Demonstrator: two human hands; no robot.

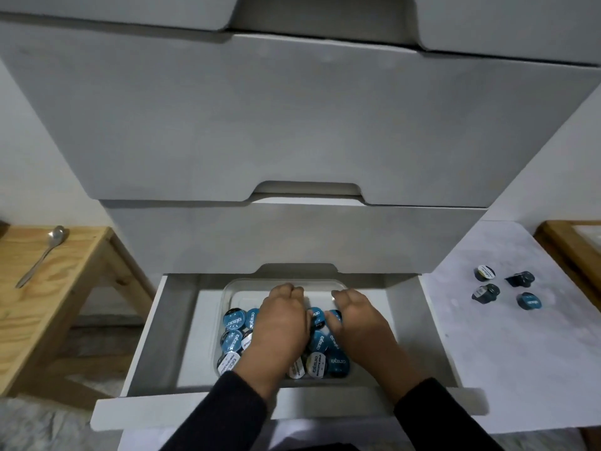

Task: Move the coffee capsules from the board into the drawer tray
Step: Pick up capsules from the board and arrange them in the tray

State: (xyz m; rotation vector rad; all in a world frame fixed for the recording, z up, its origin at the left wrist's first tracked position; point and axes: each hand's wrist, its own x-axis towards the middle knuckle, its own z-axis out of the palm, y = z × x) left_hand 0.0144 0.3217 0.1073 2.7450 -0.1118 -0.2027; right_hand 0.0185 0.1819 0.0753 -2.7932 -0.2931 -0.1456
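To your left you have a pale wooden table (48, 288) with a metal spoon (42, 255) lying slantwise on its top, the bowl end toward the wall. Straight ahead of you two shut white drawer fronts (292, 125) stack above one another, each with a cut-out grip in its lower edge. At your far right a wooden frame (572, 245) shows at the picture's edge, and mottled grey floor (39, 428) lies below the table.
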